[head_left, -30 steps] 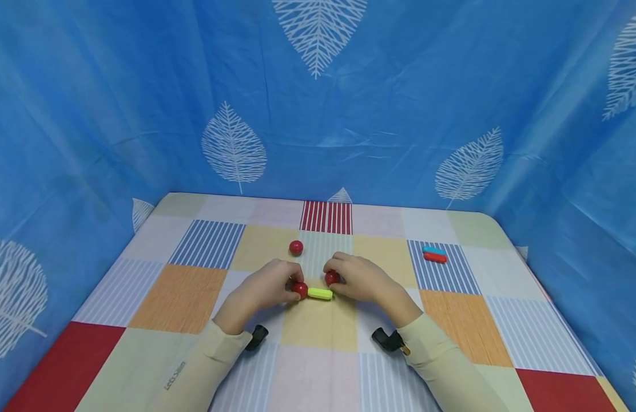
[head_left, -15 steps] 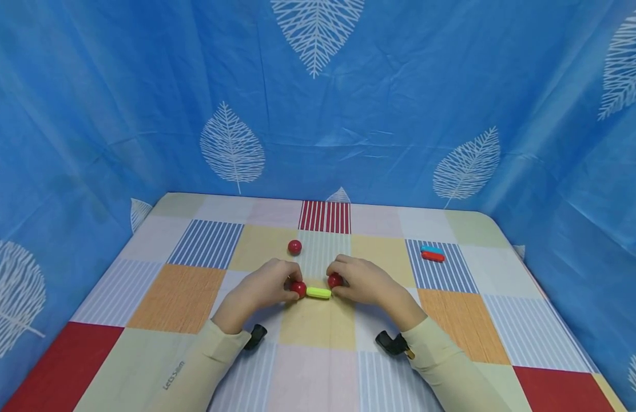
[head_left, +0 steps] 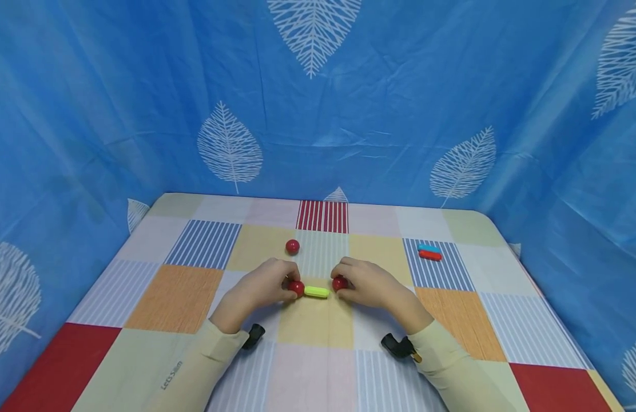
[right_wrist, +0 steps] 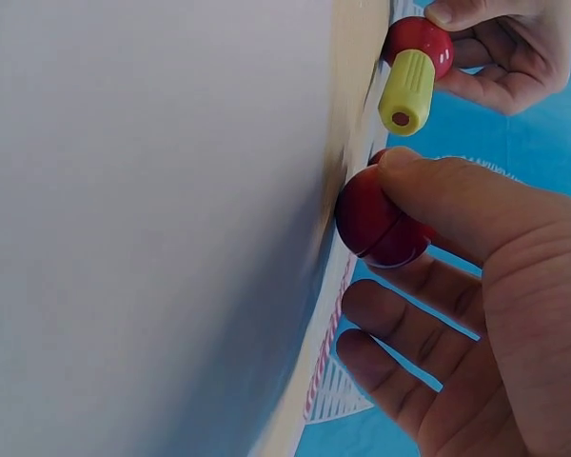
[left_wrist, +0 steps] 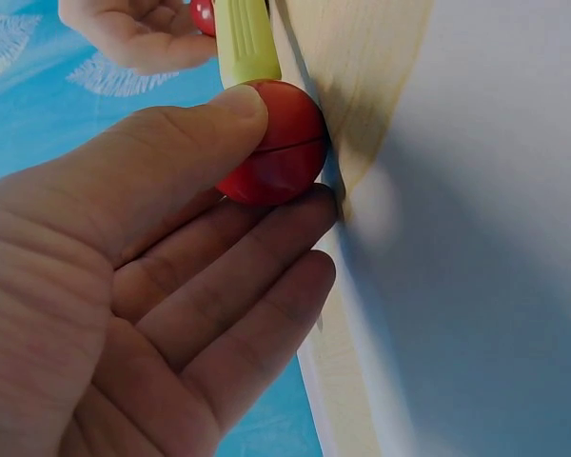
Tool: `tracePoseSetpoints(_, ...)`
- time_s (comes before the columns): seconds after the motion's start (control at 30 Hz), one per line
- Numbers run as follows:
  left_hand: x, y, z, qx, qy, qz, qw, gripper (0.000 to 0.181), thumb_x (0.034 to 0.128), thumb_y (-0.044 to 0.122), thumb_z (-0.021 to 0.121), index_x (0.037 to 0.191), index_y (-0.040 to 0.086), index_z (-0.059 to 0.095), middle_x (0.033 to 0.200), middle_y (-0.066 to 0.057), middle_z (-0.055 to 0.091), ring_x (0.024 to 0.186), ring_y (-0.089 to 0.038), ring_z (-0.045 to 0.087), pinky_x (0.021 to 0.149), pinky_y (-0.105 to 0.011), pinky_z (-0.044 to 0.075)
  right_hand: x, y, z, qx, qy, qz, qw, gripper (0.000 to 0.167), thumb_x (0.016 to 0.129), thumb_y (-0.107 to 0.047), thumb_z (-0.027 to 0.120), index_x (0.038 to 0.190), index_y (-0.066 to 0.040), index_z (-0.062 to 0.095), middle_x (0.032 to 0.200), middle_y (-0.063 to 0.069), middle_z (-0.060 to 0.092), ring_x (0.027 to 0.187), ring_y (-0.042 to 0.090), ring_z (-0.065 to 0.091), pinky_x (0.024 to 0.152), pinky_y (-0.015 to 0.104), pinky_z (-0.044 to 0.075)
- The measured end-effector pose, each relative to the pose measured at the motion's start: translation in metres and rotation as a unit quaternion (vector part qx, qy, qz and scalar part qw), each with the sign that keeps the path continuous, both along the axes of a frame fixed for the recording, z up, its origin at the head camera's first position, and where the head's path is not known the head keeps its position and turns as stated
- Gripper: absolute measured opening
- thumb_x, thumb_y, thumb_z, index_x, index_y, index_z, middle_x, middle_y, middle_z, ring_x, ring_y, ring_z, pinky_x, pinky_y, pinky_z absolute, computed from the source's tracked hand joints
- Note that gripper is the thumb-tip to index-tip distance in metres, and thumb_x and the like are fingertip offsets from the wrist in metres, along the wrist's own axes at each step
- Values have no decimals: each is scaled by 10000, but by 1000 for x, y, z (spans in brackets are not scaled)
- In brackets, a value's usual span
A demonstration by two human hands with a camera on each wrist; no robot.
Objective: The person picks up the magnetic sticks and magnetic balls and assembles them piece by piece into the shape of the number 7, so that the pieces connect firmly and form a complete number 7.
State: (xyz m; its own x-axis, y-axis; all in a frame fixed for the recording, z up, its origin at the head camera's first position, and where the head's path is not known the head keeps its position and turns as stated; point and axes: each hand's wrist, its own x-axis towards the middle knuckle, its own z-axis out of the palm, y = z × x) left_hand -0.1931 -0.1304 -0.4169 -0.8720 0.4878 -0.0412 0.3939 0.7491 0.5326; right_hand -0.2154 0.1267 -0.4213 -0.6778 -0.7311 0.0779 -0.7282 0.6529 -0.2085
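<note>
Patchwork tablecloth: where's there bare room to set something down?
Two free patches: between the left hand and the tablecloth's left edge; and between the far ball and the red stick, beyond the right hand. Crowded: the middle, with left ball, yellow stick and right ball close together.

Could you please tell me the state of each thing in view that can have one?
Left hand, pinching.
Right hand, pinching.
Grooved yellow-green rod, right end free, its hole showing.
Left glossy red ball, pinched in the left hand, against the rod's left end.
Right glossy red ball, pinched in the right hand, apart from the rod.
Far glossy red ball, unheld.
Short blue rod, lying unheld.
Short red rod, lying unheld beside the blue one.
</note>
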Motion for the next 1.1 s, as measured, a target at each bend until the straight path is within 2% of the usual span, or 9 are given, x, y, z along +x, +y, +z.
tracePoseSetpoints(0.4,1,-2,1,51,137,-14,9999,206,778,97,824,876,124,646,805,54,614,733,-132,574,663,-283,483,5,10,-1,-153,-40,-14,9999,277,853,-272,761,1098,-180,670,998,-99,568,806,54,509,723,264,468)
tracePoseSetpoints(1.1,0,-1,0,-6,122,-38,9999,215,775,92,825,851,136,628,780,58,599,721,-147,548,658,-290,469,18,17,2,-122,-145,-87,9998,311,845,-311,767,1108,-179,666,983,-102,569,794,54,509,727,267,475)
